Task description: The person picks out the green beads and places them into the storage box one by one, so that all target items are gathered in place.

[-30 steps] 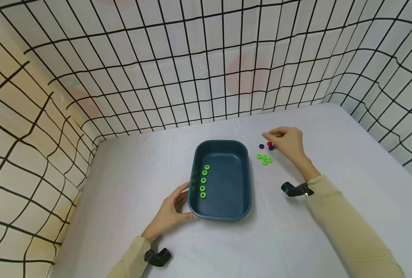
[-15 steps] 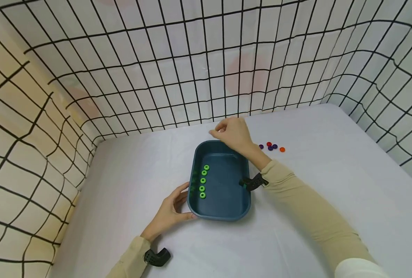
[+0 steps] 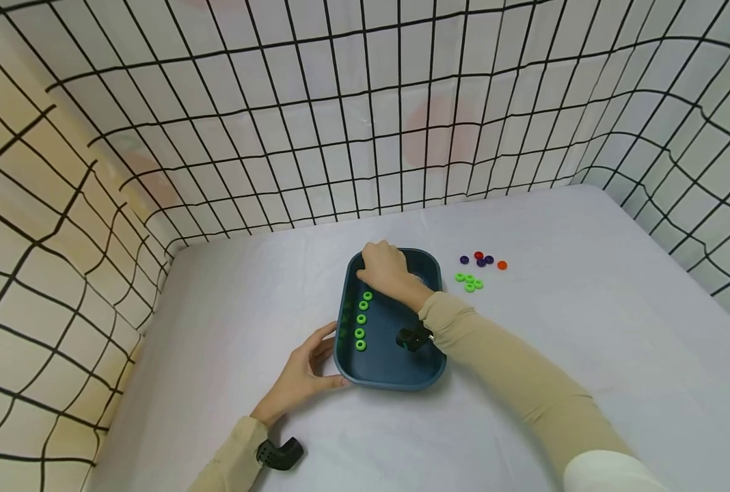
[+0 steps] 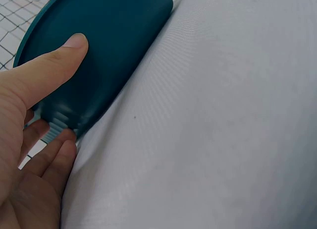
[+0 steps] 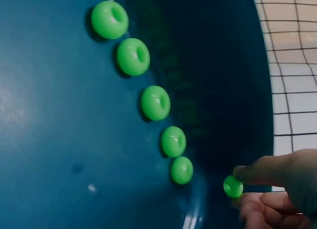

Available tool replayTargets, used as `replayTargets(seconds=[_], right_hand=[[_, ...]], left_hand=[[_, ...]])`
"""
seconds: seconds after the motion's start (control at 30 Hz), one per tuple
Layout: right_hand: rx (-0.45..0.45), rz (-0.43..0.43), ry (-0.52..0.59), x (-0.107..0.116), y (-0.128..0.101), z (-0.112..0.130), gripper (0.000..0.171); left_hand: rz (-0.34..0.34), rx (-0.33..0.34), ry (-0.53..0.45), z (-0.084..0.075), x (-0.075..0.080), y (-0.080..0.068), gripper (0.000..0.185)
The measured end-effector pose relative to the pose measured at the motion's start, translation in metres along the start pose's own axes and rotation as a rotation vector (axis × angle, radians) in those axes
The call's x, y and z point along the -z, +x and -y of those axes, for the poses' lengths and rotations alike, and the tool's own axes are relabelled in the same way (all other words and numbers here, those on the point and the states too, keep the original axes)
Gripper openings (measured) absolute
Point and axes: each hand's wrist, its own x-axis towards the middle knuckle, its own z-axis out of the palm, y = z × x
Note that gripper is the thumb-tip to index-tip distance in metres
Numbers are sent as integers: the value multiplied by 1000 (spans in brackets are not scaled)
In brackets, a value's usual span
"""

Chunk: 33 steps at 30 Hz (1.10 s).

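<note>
A dark teal tray (image 3: 402, 369) sits mid-table with a row of several green rings (image 3: 361, 319) along its left side. My right hand (image 3: 366, 275) reaches into the tray's far left corner. In the right wrist view it (image 5: 242, 189) pinches one green ring (image 5: 233, 186) just beyond the end of the row (image 5: 156, 102). My left hand (image 3: 328, 362) grips the tray's near left edge. In the left wrist view its thumb (image 4: 74, 43) lies on the tray wall (image 4: 124, 35) and its fingers curl under it.
Right of the tray, a small cluster of green rings (image 3: 469, 281) lies on the white tablecloth, with purple, red and orange rings (image 3: 482, 260) just behind it. A black wire grid wall (image 3: 365, 137) closes the back and both sides.
My right hand has moved left from the loose rings on the table, passed over the tray's far rim and dropped into its far left corner. The left hand has not moved.
</note>
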Motion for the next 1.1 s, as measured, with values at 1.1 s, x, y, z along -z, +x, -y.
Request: replayTargets(seconds=[1.1], right_hand=[[-25, 87, -44, -17, 0, 1, 18]], left_hand=[[-10, -3, 11, -2, 0, -1, 95]])
